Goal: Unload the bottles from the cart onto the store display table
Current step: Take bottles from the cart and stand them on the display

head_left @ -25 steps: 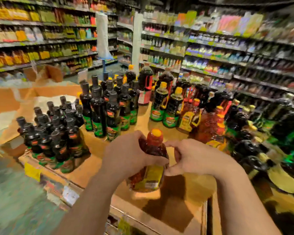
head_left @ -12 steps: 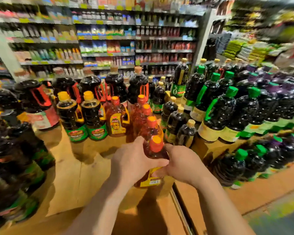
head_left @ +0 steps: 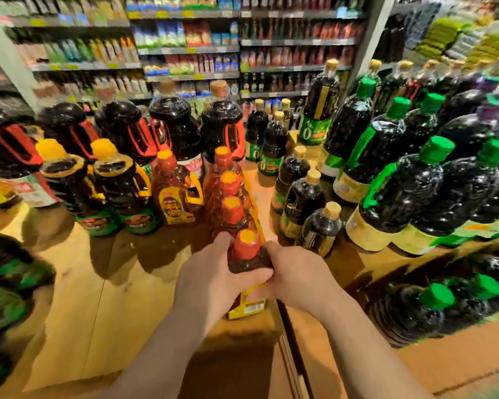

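Note:
An amber bottle point(head_left: 247, 254) with a red neck, an orange cap and a yellow label stands on the wooden display table point(head_left: 104, 298), at the near end of a row of like bottles point(head_left: 228, 194). My left hand point(head_left: 213, 280) grips its left side, thumb across the front. My right hand point(head_left: 297, 275) holds its right side. Both hands hide most of the bottle's body. The cart is out of view.
Dark bottles with red handles point(head_left: 173, 131) and yellow-capped ones point(head_left: 118, 188) stand at the back left. Green-capped dark bottles point(head_left: 406, 185) crowd the right, more on a lower tier point(head_left: 432, 306). Store shelves point(head_left: 190, 53) fill the background.
The view has swung right along the table. The bottle in both hands went forward and down to the tabletop, right behind the row of like bottles.

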A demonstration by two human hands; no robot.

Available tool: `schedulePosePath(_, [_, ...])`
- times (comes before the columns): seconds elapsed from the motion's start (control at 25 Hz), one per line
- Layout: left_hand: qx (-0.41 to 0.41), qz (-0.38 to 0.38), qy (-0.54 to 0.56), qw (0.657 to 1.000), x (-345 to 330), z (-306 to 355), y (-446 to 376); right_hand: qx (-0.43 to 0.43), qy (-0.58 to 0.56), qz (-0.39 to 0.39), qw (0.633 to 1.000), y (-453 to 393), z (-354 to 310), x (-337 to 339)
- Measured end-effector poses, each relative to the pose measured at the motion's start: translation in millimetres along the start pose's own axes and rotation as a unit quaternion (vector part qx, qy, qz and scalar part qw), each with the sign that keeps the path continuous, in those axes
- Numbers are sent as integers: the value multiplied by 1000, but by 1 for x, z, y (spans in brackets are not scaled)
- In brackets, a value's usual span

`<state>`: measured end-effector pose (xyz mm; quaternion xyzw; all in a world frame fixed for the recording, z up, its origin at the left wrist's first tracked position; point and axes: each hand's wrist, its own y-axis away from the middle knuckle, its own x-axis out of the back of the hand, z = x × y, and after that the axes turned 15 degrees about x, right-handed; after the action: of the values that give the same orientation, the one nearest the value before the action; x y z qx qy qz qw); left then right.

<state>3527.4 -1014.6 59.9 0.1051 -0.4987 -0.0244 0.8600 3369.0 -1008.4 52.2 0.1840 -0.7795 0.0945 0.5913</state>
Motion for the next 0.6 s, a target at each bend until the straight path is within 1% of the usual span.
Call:
schedulePosePath(0.12, [29,-12,-19,999,2,1,0,35,39,-16,999,-3,2,0])
schedulePosePath(0.2, [49,-30,-1,998,3,-1,2,57,58,-19,996,-3,2,2])
schedulePosePath(0.4, [85,-31,26,996,-2,-2,15,93,52,-42,993,-6,2,11])
schedulePosePath(0.48, [105,-17,49,993,-7,-2,19,94,50,-44,993,-3,0,9])
schedulePosePath(0.6, [123,15,88,988,-14,-4,25,57,77,-43,994,0,-2,0])
